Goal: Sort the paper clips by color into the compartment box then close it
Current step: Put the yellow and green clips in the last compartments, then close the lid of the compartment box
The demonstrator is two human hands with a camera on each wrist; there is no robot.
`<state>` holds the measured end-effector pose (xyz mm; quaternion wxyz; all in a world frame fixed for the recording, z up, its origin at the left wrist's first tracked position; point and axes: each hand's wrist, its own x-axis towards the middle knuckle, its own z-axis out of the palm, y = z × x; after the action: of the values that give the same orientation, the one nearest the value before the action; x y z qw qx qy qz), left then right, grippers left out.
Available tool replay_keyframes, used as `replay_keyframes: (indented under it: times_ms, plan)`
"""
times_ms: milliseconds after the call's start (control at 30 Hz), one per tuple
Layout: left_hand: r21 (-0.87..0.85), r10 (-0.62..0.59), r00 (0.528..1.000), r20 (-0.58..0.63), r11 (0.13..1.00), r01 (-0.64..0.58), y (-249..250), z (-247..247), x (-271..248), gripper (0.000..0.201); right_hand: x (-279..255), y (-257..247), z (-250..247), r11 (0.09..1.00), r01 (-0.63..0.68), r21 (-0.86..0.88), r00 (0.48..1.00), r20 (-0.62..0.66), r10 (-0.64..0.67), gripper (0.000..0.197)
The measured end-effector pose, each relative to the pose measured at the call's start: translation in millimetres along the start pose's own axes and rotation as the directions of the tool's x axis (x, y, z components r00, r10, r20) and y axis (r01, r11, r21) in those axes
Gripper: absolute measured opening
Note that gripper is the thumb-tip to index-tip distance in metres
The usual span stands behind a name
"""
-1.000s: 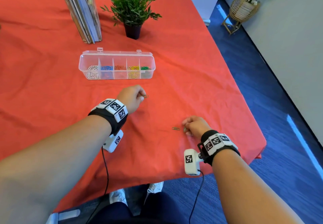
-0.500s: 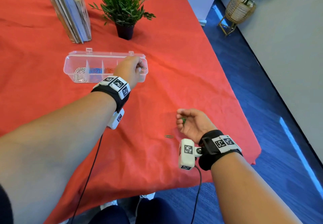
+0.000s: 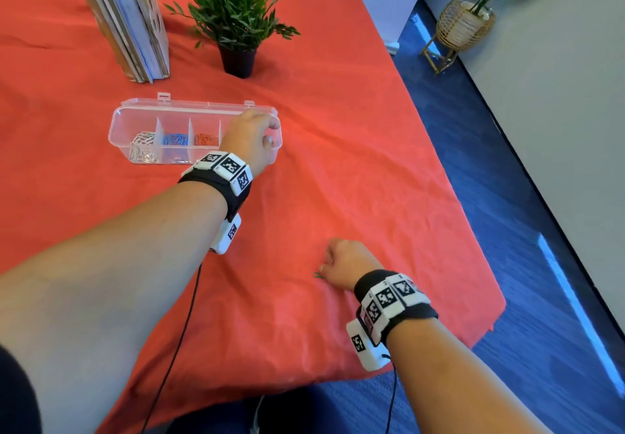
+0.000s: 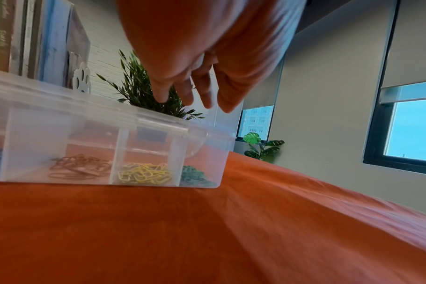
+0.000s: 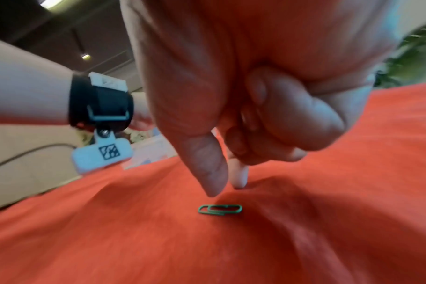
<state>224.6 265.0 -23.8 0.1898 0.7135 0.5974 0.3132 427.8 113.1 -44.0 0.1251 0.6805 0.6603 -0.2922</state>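
The clear compartment box [image 3: 135, 129] stands open on the red cloth, holding white [image 3: 143, 147], blue [image 3: 174, 139] and red clips [image 3: 204, 139]. Yellow clips [image 4: 145, 173] and green clips [image 4: 195, 175] lie in its two right compartments. My left hand [image 3: 252, 136] hovers over that right end with straight fingers [image 4: 195, 101] and holds nothing. One green paper clip [image 5: 220, 210] lies on the cloth near the front. Just above it my right hand [image 5: 227, 189] points thumb and forefinger down without touching it. Its other fingers are curled into the palm, hiding the green clip picked up earlier.
Upright books [image 3: 135, 27] and a small potted plant [image 3: 236, 21] stand behind the box. The box lid [image 3: 203, 103] lies folded back on the far side. The table's right edge [image 3: 473, 230] runs close to my right hand. A cable [image 3: 182, 325] hangs from the left wrist.
My left hand carried a clip from mid-table to the box's right end and now holds nothing. My right hand picked up one of two green clips and came back down over the other.
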Motion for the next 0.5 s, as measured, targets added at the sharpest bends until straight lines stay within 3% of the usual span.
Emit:
replay_keyframes:
  times_ms: [67,167,300,500]
  plan:
    - [0.045,-0.006,0.998,-0.062,0.999,0.009,-3.0,-5.9,-5.7,0.028,-3.9,-8.4,4.7,0.992,0.023,-0.127,0.999,-0.019,-0.026,0.02]
    - [0.144,-0.1,0.989,-0.108,0.983,0.115,-13.9,-20.2,-17.3,0.03,-8.2,-18.7,7.4,0.961,0.024,-0.277,1.0,-0.007,-0.027,0.027]
    - [0.244,-0.252,0.953,-0.166,0.926,0.287,-34.9,-47.8,-35.5,0.034,-8.9,-27.1,1.3,0.942,-0.004,-0.335,0.998,0.061,0.026,0.032]
    - [0.289,-0.526,0.848,-0.062,0.804,0.519,-77.3,-93.0,-56.2,0.044,-5.4,-44.1,-0.8,0.892,-0.064,-0.448,0.992,0.069,0.105,0.038]
